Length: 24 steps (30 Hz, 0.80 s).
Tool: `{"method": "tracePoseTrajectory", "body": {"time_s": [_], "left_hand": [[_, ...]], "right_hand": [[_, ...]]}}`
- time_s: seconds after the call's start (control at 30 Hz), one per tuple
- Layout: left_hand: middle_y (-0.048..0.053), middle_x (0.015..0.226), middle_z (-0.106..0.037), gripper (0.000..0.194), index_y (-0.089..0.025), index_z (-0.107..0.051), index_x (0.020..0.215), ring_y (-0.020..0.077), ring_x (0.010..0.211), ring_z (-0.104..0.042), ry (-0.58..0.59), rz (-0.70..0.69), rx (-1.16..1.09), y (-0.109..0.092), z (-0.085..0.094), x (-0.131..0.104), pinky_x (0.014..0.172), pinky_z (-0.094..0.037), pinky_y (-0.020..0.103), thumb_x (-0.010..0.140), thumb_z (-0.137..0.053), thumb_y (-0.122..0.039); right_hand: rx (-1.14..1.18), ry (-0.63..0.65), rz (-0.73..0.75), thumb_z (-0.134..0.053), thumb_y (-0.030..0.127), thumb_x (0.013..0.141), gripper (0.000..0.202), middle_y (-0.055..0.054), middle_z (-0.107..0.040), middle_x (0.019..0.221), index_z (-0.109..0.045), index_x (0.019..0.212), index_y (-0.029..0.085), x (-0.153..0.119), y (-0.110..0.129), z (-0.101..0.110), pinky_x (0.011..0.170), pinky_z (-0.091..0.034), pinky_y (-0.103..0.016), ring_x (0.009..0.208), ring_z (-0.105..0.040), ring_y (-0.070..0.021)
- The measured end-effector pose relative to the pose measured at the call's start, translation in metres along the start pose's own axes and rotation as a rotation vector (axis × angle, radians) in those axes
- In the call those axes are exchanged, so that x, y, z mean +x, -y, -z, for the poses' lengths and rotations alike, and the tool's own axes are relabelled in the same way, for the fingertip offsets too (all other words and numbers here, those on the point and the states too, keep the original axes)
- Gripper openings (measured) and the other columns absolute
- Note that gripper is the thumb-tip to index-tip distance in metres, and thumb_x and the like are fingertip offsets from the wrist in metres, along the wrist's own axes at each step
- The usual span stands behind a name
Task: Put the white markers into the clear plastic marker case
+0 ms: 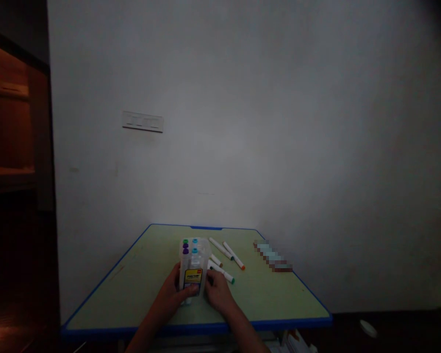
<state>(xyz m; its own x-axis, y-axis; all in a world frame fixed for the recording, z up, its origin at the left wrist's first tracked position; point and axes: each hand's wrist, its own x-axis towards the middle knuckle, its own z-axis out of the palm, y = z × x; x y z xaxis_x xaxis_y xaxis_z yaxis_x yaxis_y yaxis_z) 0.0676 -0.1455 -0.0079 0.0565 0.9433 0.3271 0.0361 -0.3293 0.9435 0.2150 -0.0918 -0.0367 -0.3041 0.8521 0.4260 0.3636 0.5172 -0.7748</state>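
Note:
A clear plastic marker box (193, 262) with a yellow and black label stands upright over the table, slightly tilted. Several markers with green, purple and light blue ends show through its top. My left hand (176, 291) grips its left side, thumb across the lower front. At the right side, my right hand (218, 291) has its fingers curled against the box edge; its fingertips are partly hidden. Beyond that hand lie a white marker with a green end (224, 273), a marker with an orange end (235, 257), a dark-green-ended marker (220, 247) and a brown-ended marker (216, 260).
The pale green table (139, 294) has a blue rim and stands against a grey wall (279, 122). A blurred-out flat object (272, 256) lies at its right edge. A switch panel (142, 121) is on the wall. A white object (368, 328) lies on the floor at right.

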Motion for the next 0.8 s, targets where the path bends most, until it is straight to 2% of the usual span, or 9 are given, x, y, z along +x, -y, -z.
{"method": "tracePoseTrajectory", "body": {"time_s": [0.23,0.6,0.8], "left_hand": [[0.010,0.106,-0.064,0.053,-0.016,-0.045,0.109,0.0268,0.095,-0.060,-0.007,0.002,0.003,0.0029,0.0005,0.0002,0.079,-0.048,0.035,0.062,-0.068,-0.026],[0.010,0.102,-0.065,0.050,-0.015,-0.046,0.108,0.0258,0.093,-0.060,0.008,-0.023,0.007,0.0070,0.0021,0.0010,0.079,-0.048,0.034,0.064,-0.069,-0.025],[0.009,0.100,-0.065,0.049,-0.015,-0.047,0.108,0.0254,0.093,-0.060,-0.004,-0.017,0.032,0.0025,0.0015,-0.0003,0.079,-0.047,0.034,0.064,-0.068,-0.024]], "right_hand": [[-0.011,0.022,-0.014,-0.044,0.018,0.076,0.026,-0.006,-0.070,0.078,-0.069,0.079,0.016,-0.0011,0.0067,0.0030,0.067,-0.046,-0.027,0.070,-0.060,-0.0196],[0.035,0.027,-0.007,-0.044,0.014,0.073,0.026,-0.006,-0.070,0.083,-0.069,0.083,0.015,-0.0004,0.0027,0.0018,0.071,-0.046,-0.027,0.076,-0.061,-0.0196],[0.025,0.019,-0.004,-0.043,0.014,0.074,0.027,-0.005,-0.069,0.083,-0.068,0.082,0.016,-0.0011,0.0036,0.0014,0.069,-0.046,-0.027,0.074,-0.061,-0.0193]]}}
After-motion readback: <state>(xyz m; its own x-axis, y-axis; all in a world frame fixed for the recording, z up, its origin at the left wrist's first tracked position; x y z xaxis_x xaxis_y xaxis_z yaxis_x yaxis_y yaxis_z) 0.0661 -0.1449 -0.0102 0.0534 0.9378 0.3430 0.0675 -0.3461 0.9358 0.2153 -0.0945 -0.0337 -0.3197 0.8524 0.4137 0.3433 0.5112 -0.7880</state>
